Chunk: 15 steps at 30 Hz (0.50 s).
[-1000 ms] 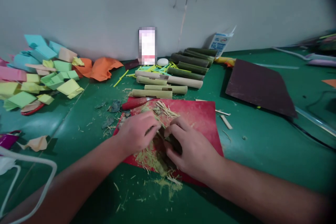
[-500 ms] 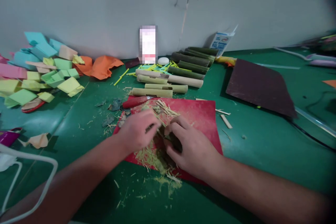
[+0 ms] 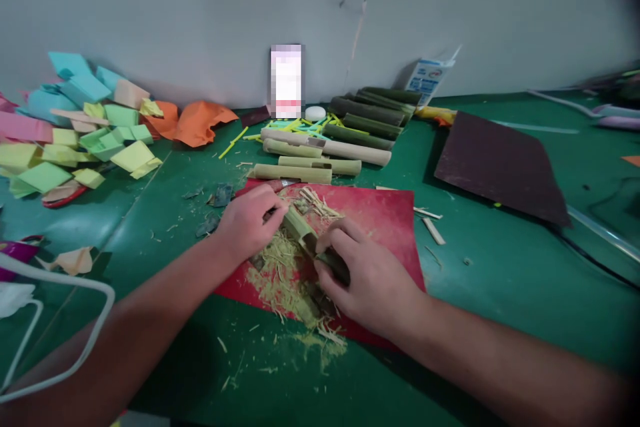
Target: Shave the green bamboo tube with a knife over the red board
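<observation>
My right hand [image 3: 363, 270] is wrapped round the near end of a short bamboo tube [image 3: 299, 225]. Pale and scraped toward its far end, the tube has a notch cut in its top and keeps dark green skin under my fingers. Beside that far end, my left hand [image 3: 250, 221] is curled, with a dark patch between thumb and fingers; what it holds, if anything, is hidden. A red-handled knife [image 3: 277, 185] lies partly behind my left hand. Beneath both hands is a red sheet [image 3: 385, 220] strewn with bamboo shavings [image 3: 280, 267].
Notched pale bamboo tubes [image 3: 293, 173] and dark green ones [image 3: 367, 110] lie behind the sheet. A phone [image 3: 287, 80] leans on the wall. Folded coloured papers [image 3: 90, 127] pile up at left; a dark brown sheet [image 3: 500, 170] is at right. A white wire frame [image 3: 95, 287] stands front left.
My left hand has moved left and away from the tube's middle, uncovering its pale far part and notch. It now covers much of the knife's red handle. My right hand keeps its hold.
</observation>
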{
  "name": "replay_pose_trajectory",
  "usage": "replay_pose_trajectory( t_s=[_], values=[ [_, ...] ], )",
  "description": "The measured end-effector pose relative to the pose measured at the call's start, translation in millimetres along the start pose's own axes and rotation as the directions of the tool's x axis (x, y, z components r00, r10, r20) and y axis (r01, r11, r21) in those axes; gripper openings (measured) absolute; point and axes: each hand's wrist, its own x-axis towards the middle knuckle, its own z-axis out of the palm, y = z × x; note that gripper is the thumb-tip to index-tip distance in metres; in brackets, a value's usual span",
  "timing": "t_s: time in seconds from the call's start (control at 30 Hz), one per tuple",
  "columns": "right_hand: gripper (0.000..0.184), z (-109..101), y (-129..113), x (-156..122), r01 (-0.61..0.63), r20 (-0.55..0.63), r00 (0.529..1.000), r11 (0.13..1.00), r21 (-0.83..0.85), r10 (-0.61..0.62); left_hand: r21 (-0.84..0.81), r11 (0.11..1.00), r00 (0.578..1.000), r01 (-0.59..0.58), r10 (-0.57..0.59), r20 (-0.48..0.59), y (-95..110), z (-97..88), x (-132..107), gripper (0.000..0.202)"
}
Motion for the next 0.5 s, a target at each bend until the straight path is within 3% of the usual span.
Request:
replay_pose_trajectory(
  t_s=[0.13, 0.27, 0.4, 0.5],
  values=[
    [0.008, 0.8, 0.0, -0.1, 0.022, -0.003, 1.0, 0.999, -0.026, -0.022, -0.059, 0.996, 0.992, -0.063, 0.069, 0.106, 1.4, 1.1, -0.2, 0.018],
    [0.008, 1.5, 0.3, -0.4, 0.012, -0.029, 1.0, 0.999, -0.042, -0.013, 0.004, 1.0, 1.0, 0.0, 0.0, -0.014, 4.4, 0.0, 2.7, 0.021],
    [0.006, 1.9, 1.2, -0.8, 0.014, -0.004, 1.0, 0.998, -0.061, -0.014, -0.041, 0.998, 0.992, -0.044, 0.049, 0.121, 8.9, -0.7, 2.2, 0.017],
    [0.007, 1.8, 1.9, -1.0, -0.004, -0.007, 1.0, 0.998, -0.058, 0.003, -0.016, 1.0, 0.999, 0.024, -0.023, 0.047, 8.0, -0.5, 1.1, 0.019]
  ],
)
